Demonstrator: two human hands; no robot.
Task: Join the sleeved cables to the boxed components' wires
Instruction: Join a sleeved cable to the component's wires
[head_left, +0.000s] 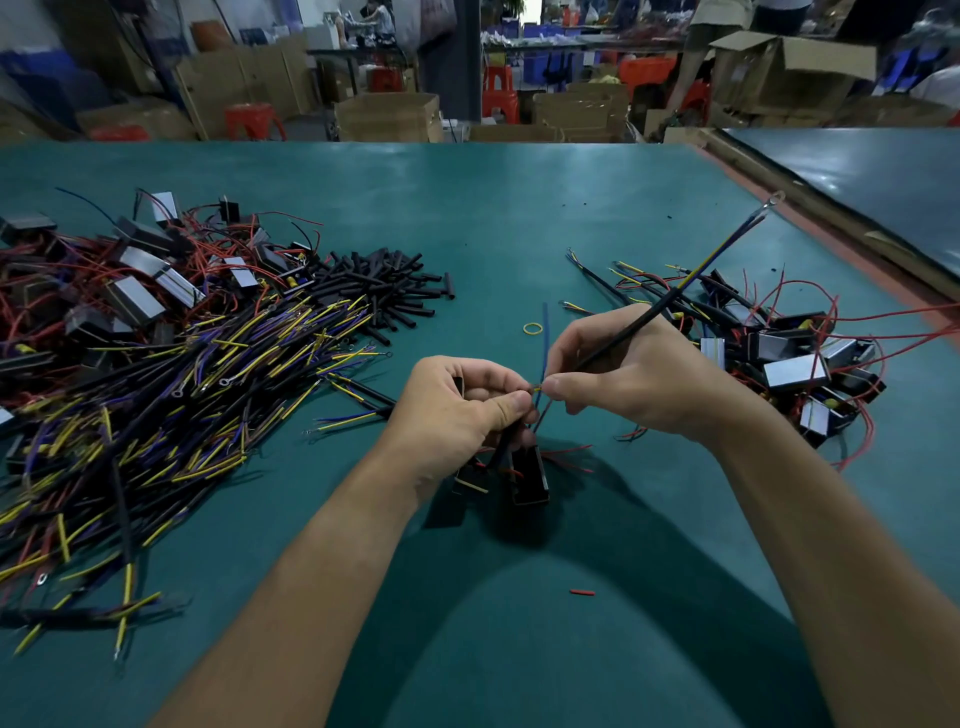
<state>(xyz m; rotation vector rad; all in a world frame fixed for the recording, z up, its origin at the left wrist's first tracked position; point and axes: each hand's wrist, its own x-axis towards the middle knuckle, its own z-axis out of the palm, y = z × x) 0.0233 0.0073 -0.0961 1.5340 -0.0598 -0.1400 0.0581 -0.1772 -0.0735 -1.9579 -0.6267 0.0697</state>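
Broadly, a teal desk fills the view. At nine o'clock from the hands sprawls the biggest heap: sleeved cables, black with yellow and purple leads. Above it, at ten o'clock, lie boxed components tangled in red wires. A second cluster of components, with cables mixed in, sits at three o'clock. At eleven o'clock a pile of short black tubes lies beside the cable heap.

The two hands meet just above the desk near the middle. The left hand has its grip pressed together, thumb against forefinger, pinching the wire ends at the meeting point. The right hand pinches the same spot from the other side, and one sleeved cable runs through that hand and slants up toward one o'clock, ending in a ring terminal (raised well off the desk).

Just below the hands, at six o'clock, one boxed component stands on the desk, its thin red wires spread beside it. A blue wire rises straight up from the pinch. A yellow rubber band lies just beside it, at twelve o'clock. A small red scrap rests farther down, at six o'clock.
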